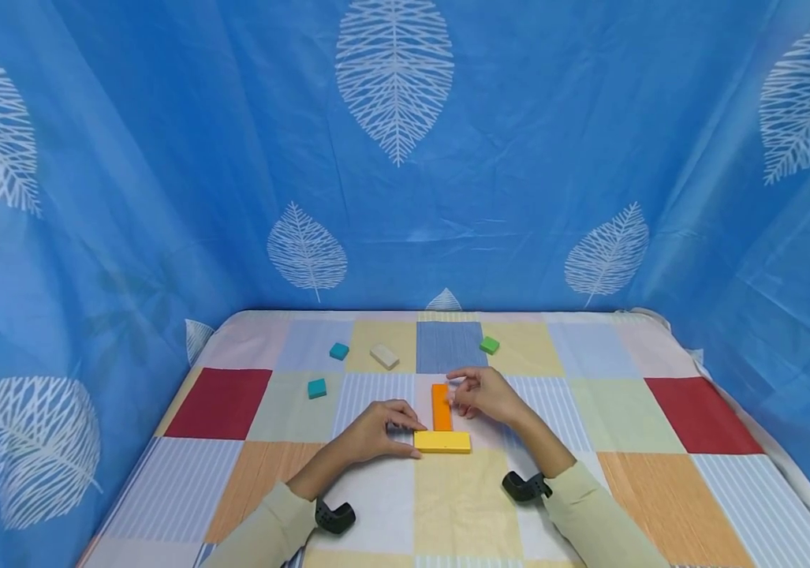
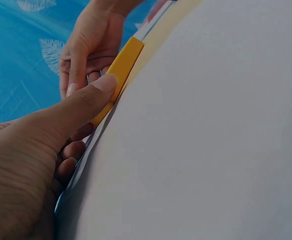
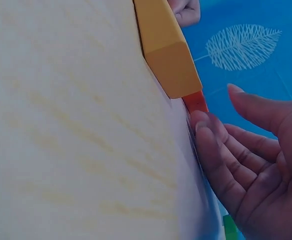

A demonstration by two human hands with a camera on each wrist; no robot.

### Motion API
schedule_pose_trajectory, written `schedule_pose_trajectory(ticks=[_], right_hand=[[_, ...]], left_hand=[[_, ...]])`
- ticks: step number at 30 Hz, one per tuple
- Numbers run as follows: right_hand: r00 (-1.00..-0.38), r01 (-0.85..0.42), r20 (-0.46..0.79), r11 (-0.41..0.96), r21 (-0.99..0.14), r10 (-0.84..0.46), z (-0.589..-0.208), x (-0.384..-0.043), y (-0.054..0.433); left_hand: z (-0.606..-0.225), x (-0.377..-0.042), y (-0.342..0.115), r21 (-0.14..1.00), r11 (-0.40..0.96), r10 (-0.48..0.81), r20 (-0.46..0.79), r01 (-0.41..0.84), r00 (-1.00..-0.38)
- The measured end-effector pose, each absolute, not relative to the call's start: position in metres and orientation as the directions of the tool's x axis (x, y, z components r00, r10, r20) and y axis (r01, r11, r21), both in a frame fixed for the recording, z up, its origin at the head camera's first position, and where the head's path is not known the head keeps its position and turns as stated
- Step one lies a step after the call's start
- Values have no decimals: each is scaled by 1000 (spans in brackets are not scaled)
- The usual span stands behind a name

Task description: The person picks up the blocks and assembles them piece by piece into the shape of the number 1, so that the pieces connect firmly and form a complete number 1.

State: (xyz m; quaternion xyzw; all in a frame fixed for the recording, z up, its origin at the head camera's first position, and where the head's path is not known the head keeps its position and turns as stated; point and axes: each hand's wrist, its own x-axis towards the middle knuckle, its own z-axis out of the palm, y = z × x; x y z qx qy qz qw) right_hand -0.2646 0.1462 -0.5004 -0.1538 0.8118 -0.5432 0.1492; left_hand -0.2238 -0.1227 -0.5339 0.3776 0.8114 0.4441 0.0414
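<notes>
A yellow rectangular block (image 1: pixel 442 442) lies crosswise on the patchwork cloth. My left hand (image 1: pixel 382 432) pinches its left end, the thumb (image 2: pixel 105 84) on the near side and fingers behind. Just beyond the yellow block, an orange rectangular block (image 1: pixel 442 407) lies lengthwise, the two making a T shape. At the orange block's right side is my right hand (image 1: pixel 484 394), its fingers loosely bent. Some of its fingertips (image 3: pixel 202 122) seem to touch the orange block, while another digit stands apart from it. Much of the orange block is hidden in the right wrist view.
Farther back lie two teal blocks (image 1: pixel 338 351), a beige block (image 1: pixel 385 356) and a green block (image 1: pixel 490 345). Blue leaf-patterned curtains (image 1: pixel 405 213) hang behind and on both sides of the table. Black bands sit on both wrists.
</notes>
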Motion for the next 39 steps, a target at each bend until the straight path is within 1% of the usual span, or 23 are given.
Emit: schedule_pose_trajectory(ticks=[7,12,16,21,27,36,39], right_hand=[[-926,-185,28,388,-903,-376,-486,-267,144],[-929,-239,92,392,-888,-357,-485,-266,140],[-921,-266,108,402,-876,-374,-480,-264,134],[-918,-277,101,436,-856,-384,-468,-266,126],[-895,-306,83,468,-829,-438,-461,-280,115],[-837,-437,133,503,-745,-531,-456,-303,94],[-823,-456,132,506,-732,-552,-457,-309,87]], left_hand=[[-530,-225,-124,754,311,641,283,578,-714],[-533,-223,-124,756,319,641,273,572,-718],[-536,-220,-124,763,323,649,252,560,-718],[-539,-220,-124,768,299,646,274,566,-712],[-540,-221,-125,765,285,648,291,578,-704],[-537,-222,-124,755,292,653,291,587,-699],[-537,-223,-124,754,286,656,296,592,-694]])
